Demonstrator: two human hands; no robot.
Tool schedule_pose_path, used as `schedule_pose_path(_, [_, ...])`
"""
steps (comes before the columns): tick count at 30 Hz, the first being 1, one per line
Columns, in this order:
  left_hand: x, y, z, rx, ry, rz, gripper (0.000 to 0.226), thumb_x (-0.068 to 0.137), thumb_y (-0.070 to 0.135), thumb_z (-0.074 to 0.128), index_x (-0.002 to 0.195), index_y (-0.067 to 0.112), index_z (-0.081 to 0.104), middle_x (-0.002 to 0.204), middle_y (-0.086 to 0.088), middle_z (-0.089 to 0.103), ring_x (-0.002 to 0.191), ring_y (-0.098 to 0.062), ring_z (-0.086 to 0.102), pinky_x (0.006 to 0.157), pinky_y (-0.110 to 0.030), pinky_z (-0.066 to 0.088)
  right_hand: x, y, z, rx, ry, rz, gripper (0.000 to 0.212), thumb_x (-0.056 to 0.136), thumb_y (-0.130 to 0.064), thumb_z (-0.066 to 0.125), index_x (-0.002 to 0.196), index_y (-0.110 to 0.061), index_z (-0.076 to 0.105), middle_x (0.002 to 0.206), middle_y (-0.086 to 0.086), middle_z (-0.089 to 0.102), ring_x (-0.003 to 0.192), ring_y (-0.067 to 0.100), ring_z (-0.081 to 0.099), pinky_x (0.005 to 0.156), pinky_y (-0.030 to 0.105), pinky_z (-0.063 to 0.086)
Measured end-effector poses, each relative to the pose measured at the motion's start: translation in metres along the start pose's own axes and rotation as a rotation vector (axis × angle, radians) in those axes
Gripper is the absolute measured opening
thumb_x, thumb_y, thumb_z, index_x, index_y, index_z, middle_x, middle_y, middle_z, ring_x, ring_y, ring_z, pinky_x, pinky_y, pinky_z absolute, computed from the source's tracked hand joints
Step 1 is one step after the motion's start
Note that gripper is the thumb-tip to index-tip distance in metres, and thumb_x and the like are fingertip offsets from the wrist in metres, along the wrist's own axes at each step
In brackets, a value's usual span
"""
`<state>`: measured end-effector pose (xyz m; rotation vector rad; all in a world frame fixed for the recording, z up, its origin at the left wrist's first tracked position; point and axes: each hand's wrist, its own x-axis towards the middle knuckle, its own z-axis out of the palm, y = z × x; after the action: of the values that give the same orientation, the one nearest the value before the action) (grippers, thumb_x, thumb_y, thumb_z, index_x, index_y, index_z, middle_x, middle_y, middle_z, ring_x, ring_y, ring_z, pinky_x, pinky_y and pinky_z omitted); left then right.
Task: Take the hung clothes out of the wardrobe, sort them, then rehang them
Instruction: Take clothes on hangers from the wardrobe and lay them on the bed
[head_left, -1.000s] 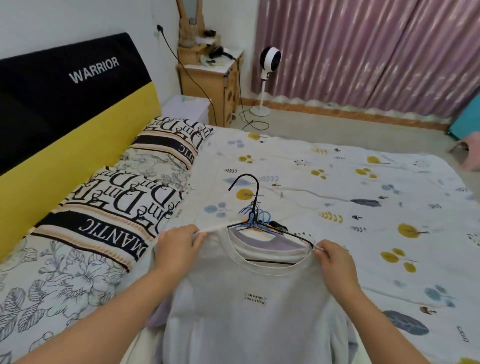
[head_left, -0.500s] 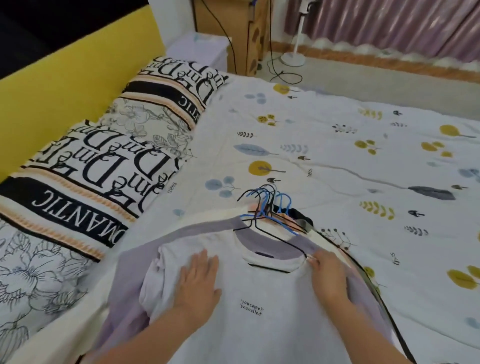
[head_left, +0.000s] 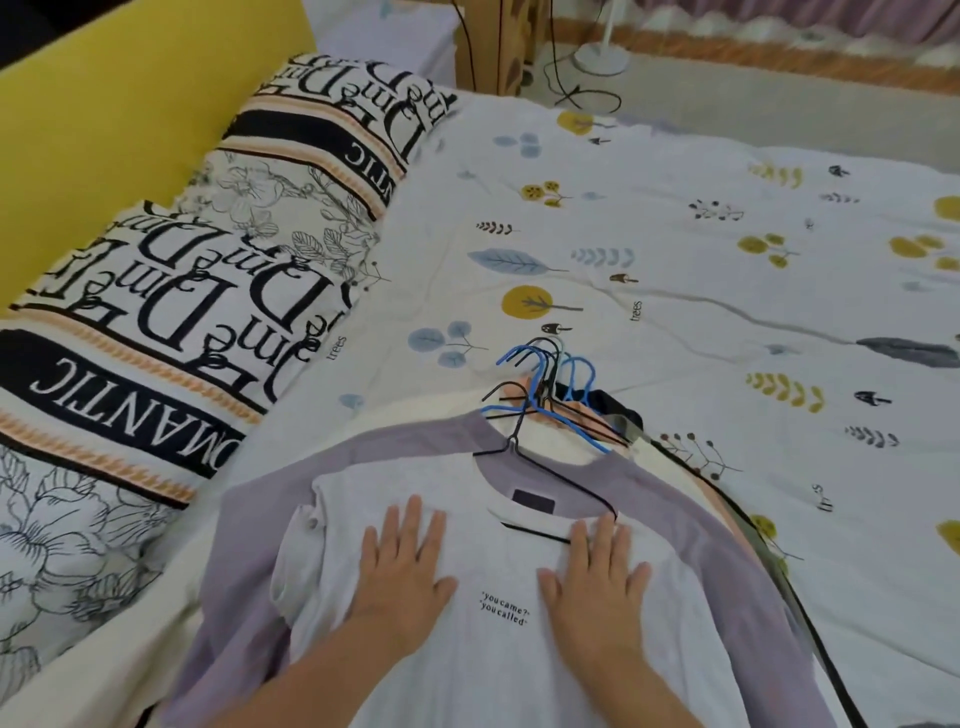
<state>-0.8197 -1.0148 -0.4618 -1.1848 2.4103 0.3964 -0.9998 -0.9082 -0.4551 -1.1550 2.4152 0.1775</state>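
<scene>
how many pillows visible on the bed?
2. Near pillow lies at the left against the yellow headboard; far pillow lies beyond it, nearer the bedside cabinet. More may sit out of frame.

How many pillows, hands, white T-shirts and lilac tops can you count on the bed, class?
pillows: 2
hands, the left hand and the right hand: 2
white T-shirt: 1
lilac top: 1
Total: 6

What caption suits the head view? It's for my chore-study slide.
Both hands, left and right, press flat on a white T-shirt topping hangered clothes on the bed.
</scene>
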Motion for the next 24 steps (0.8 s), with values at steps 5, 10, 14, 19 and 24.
schedule_pose_path(5, [-0.004, 0.001, -0.039, -0.031, -0.107, -0.052, 0.064, 0.097, 0.036, 0.034, 0.150, 0.015, 0.005, 0.157, -0.008, -0.014, 0.145, -0.029, 0.002, 0.115, -0.044, 0.007, -0.012, -0.001, -0.042, -0.019, -0.092, -0.031, 0.057, 0.098, -0.039, 0.030, 0.148, -0.013, 0.019, 0.157, 0.017, 0.003, 0.145, 0.034, 0.006, 0.112, 0.053, 0.020])
schedule_pose_path(10, [-0.042, 0.001, -0.084, -0.249, -0.172, 0.032, 0.043, 0.099, 0.032, 0.035, 0.137, 0.014, 0.040, 0.141, -0.005, 0.044, 0.128, -0.020, 0.042, 0.104, -0.027, 0.033, -0.045, -0.007, -0.086, 0.127, -0.158, -0.064, 0.037, 0.097, -0.019, 0.035, 0.133, -0.012, 0.040, 0.134, 0.010, 0.046, 0.121, 0.026, 0.046, 0.098, 0.031, 0.040])
schedule_pose_path(14, [-0.098, -0.011, -0.105, -0.338, -0.135, 0.079, 0.038, 0.098, 0.030, 0.038, 0.132, 0.015, 0.046, 0.132, -0.006, 0.053, 0.117, -0.020, 0.052, 0.095, -0.025, 0.040, -0.101, -0.022, -0.112, 0.157, -0.227, -0.133, 0.039, 0.096, -0.021, 0.038, 0.134, -0.016, 0.043, 0.132, 0.008, 0.053, 0.119, 0.025, 0.051, 0.093, 0.028, 0.042])
schedule_pose_path(19, [-0.190, -0.039, -0.119, -0.297, -0.160, 0.112, 0.041, 0.099, 0.032, 0.038, 0.135, 0.014, 0.043, 0.135, -0.007, 0.051, 0.122, -0.021, 0.049, 0.095, -0.024, 0.038, -0.193, -0.042, -0.127, 0.129, -0.259, -0.170, 0.041, 0.096, -0.026, 0.040, 0.137, -0.019, 0.042, 0.136, 0.006, 0.050, 0.122, 0.022, 0.049, 0.094, 0.025, 0.039])
schedule_pose_path(24, [-0.285, -0.079, -0.122, -0.291, -0.182, 0.106, 0.043, 0.098, 0.035, 0.038, 0.136, 0.014, 0.042, 0.137, -0.003, 0.048, 0.122, -0.018, 0.047, 0.089, -0.021, 0.037, -0.285, -0.060, -0.122, 0.131, -0.334, -0.198, 0.044, 0.097, -0.032, 0.040, 0.139, -0.019, 0.038, 0.141, 0.004, 0.044, 0.123, 0.019, 0.047, 0.094, 0.024, 0.037])
